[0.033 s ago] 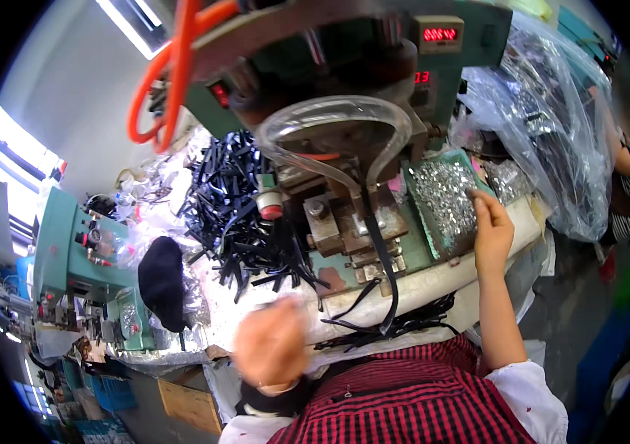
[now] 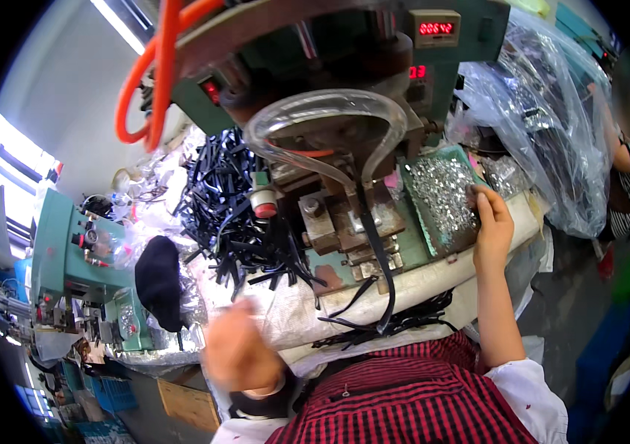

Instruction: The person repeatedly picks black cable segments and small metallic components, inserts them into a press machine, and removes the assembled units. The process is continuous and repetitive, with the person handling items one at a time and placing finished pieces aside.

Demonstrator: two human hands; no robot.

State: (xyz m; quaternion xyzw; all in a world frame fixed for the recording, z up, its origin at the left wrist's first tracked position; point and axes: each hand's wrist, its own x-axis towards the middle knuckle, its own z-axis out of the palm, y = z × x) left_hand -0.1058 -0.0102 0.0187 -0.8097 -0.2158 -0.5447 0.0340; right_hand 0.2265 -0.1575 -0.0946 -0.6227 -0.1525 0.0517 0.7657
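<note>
My left hand (image 2: 241, 351) is over the near edge of the bench, smeared by motion, so its fingers do not show clearly. My right hand (image 2: 494, 226) is at the right side of a green tray (image 2: 427, 235) filled with small shiny metal pieces (image 2: 444, 196). Its fingers are pinched together, with something dark at the fingertips that I cannot make out. In the middle, a black strap (image 2: 378, 248) hangs from the metal die (image 2: 330, 222) of a green press (image 2: 470, 33), below a bent clear tube (image 2: 330, 103).
A heap of black strips (image 2: 222, 200) lies left of the press, beside a red-topped button (image 2: 264, 206). More strips (image 2: 404, 318) lie along the front edge. A black cloth-like piece (image 2: 158, 285) stands at left. Plastic bags (image 2: 544, 118) and another person's arm (image 2: 623, 157) are at right.
My left hand has moved left, away from the strap. The right hand has stayed by the tray with its fingers together. The red counter display has changed.
</note>
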